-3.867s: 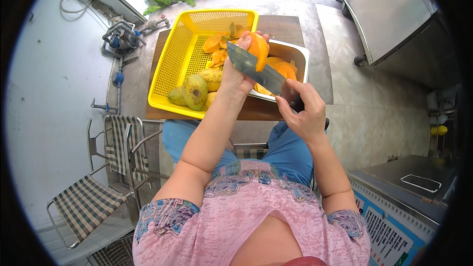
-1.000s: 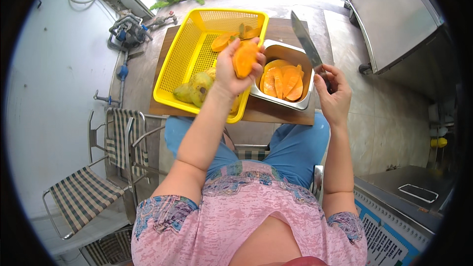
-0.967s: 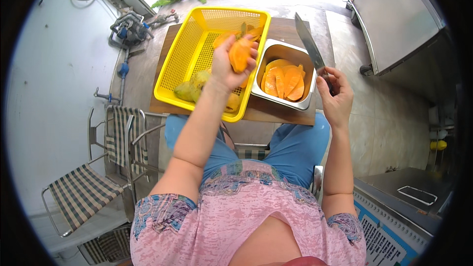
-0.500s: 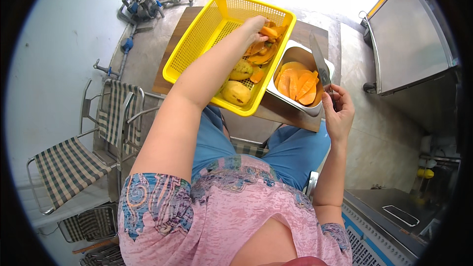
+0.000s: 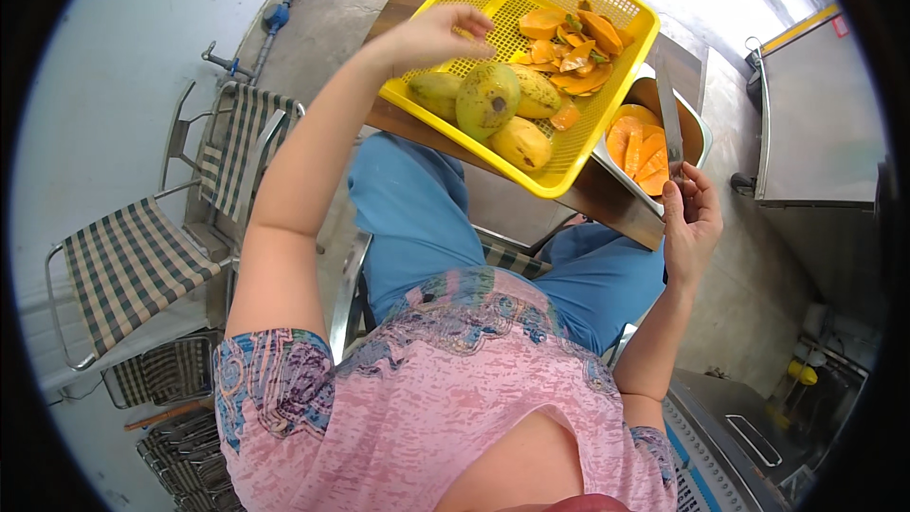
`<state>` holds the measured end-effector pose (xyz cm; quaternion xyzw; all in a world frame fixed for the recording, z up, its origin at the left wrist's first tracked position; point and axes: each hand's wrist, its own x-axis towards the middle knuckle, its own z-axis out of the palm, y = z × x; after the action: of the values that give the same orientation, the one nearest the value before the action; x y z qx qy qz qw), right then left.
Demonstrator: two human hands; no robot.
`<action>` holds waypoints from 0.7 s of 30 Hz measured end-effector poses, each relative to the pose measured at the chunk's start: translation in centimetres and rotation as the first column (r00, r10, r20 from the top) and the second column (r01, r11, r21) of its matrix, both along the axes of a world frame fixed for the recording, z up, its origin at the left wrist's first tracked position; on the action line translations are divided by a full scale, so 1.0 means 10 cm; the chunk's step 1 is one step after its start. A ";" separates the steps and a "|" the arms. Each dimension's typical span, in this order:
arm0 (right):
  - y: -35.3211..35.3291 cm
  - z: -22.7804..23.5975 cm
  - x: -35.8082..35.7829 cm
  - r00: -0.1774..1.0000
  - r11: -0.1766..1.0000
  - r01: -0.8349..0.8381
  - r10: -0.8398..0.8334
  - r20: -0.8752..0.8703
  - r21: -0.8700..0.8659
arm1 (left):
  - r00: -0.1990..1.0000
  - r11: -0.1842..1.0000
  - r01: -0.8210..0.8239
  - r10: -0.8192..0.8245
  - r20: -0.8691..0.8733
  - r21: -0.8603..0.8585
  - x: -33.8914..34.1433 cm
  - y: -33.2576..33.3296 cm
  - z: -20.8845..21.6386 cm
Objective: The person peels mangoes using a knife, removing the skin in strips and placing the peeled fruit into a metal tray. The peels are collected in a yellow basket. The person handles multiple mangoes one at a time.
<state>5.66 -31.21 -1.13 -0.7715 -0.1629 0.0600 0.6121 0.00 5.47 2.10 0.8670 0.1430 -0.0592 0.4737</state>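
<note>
A yellow plastic basket [image 5: 396, 85] holds several yellow-green mangoes [image 5: 488, 102] at its near left. Orange peels and scraps [image 5: 580, 49] are heaped at its right side. My left hand [image 5: 438, 36] hovers over the basket's left part, close to the mangoes, fingers apart and with nothing in them. In my right hand [image 5: 694, 216] is a knife [image 5: 669, 109], its wide blade pointing up and away from me; the fingers hide its handle. Beneath the blade, a metal pan [image 5: 699, 133] contains orange fruit slices [image 5: 637, 150].
Basket and pan rest on a wooden table [image 5: 403, 2] in front of my knees. Checked folding chairs [image 5: 142, 270] stand at the left by the wall. A metal cabinet [image 5: 820, 114] on wheels stands at the right, with pipes [image 5: 275, 19] at the far left.
My left hand has left the orange scraps and moved left over the basket, now empty. More mangoes show. The view has shifted; my right hand still holds the knife over the pan.
</note>
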 end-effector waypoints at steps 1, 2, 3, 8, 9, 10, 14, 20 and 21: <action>0.04 -0.01 -0.04 1.000 1.000 0.004 -0.004 -0.007 -0.007 | 0.998 0.991 0.047 -0.041 -0.047 0.127 -0.10 -0.08 -0.02; 0.07 -0.02 -0.08 1.000 1.000 0.013 -0.013 -0.014 -0.014 | 0.992 0.963 0.102 -0.080 -0.097 0.250 -0.18 -0.15 -0.06; 0.11 0.00 -0.12 1.000 1.000 0.014 -0.014 -0.025 -0.019 | 0.993 0.941 0.094 -0.066 -0.096 0.325 -0.21 -0.22 -0.14; 0.14 0.06 -0.11 0.998 0.998 0.068 -0.068 0.001 -0.009 | 0.994 0.818 0.062 0.000 -0.108 0.572 -0.18 -0.54 -0.29; 0.12 0.08 -0.09 0.994 0.995 0.099 -0.099 0.039 -0.017 | 0.993 0.830 0.059 0.010 -0.121 0.554 -0.16 -0.56 -0.27; 0.07 0.11 -0.08 0.992 0.993 0.113 -0.112 0.051 -0.017 | 0.992 0.845 0.058 0.014 -0.129 0.532 -0.16 -0.56 -0.28; -0.07 0.25 -0.04 0.982 0.986 0.163 -0.160 0.105 -0.021 | 0.994 0.901 -0.022 0.065 -0.085 0.432 -0.14 -0.52 -0.31; -0.06 0.28 -0.04 0.979 0.988 0.157 -0.157 0.130 0.014 | 0.937 0.861 -0.103 0.251 0.242 -0.498 -0.01 -0.31 -0.29; -0.02 0.25 -0.03 0.981 0.990 0.137 -0.139 0.135 0.028 | 0.922 0.721 0.131 0.163 0.350 -0.681 0.01 -0.37 -0.11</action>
<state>5.33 -31.43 1.35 -0.7776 -0.1508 -0.0369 0.6092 0.10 1.81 0.97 0.6192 0.0218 0.0676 0.7820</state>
